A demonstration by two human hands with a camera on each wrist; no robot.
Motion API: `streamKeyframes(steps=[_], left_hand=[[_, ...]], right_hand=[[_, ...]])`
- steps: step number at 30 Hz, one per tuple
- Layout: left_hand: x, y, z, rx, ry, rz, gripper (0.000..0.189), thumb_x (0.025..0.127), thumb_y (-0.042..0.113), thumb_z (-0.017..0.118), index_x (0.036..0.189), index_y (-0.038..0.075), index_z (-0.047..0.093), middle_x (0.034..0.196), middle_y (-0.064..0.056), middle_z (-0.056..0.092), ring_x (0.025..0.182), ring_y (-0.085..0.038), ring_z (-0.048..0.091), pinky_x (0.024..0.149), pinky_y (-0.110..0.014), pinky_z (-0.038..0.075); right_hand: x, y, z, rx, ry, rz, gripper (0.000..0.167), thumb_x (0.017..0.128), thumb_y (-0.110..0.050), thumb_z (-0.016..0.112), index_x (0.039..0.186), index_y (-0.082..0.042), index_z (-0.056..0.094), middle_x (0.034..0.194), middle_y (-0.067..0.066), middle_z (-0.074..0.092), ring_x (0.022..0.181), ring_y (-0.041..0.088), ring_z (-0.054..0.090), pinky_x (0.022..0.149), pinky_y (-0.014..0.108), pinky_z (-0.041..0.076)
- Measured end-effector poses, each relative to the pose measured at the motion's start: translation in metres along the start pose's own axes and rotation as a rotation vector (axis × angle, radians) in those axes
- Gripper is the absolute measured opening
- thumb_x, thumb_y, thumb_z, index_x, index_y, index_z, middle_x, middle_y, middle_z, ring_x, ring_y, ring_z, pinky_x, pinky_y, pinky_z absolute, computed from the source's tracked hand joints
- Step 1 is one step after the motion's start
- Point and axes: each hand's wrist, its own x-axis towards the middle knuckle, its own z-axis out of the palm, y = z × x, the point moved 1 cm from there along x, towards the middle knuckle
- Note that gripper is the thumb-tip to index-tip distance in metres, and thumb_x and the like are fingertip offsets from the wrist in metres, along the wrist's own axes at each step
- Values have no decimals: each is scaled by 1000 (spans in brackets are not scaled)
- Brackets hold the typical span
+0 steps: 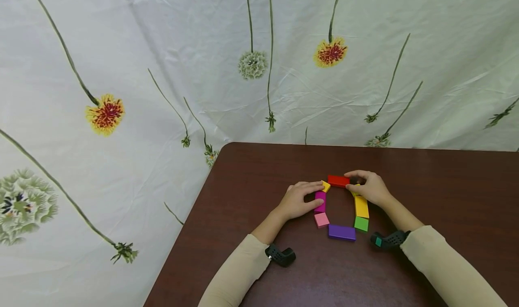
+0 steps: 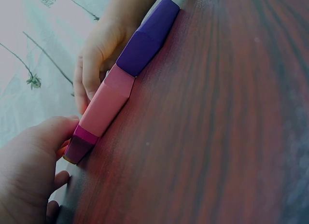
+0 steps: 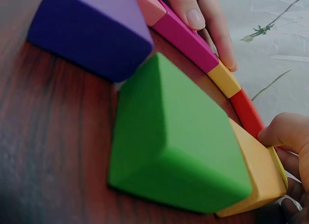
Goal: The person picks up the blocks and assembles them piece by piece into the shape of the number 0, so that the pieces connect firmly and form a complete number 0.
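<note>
Coloured blocks form a ring on the table. My left hand (image 1: 295,201) lies along the ring's left side, fingers extended, its thumb on the magenta block (image 1: 320,195) and a fingertip at the small yellow block (image 1: 326,187). At the far side, my right hand (image 1: 374,188) pinches the right end of the red block (image 1: 337,180) between thumb and fingers. Under that hand, another yellow piece (image 3: 279,170) is partly hidden. Down the right side come a longer yellow block (image 1: 361,207) and a green block (image 1: 361,224). A purple block (image 1: 342,232) and pink block (image 1: 322,220) lie nearer me.
The dark brown table (image 1: 251,176) has its left edge beyond my left arm. Behind it hangs a white cloth (image 1: 194,41) with printed flowers. Black bands are on both wrists, the left band (image 1: 280,255) and the right band (image 1: 389,240), near the tabletop.
</note>
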Motion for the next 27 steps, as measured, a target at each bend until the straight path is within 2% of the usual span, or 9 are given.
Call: streamKeyframes(steps=[27], left_hand=[[2,1,1,-24,-4,1,46,94,38,62,137,22,59,145,8,50,127,-17,47,93,-35,34]], right_hand=[[-5,1,-2,44,9,23,32,90,-11,68,120,0,65,91,12,53,80,26,45,61,31,38]])
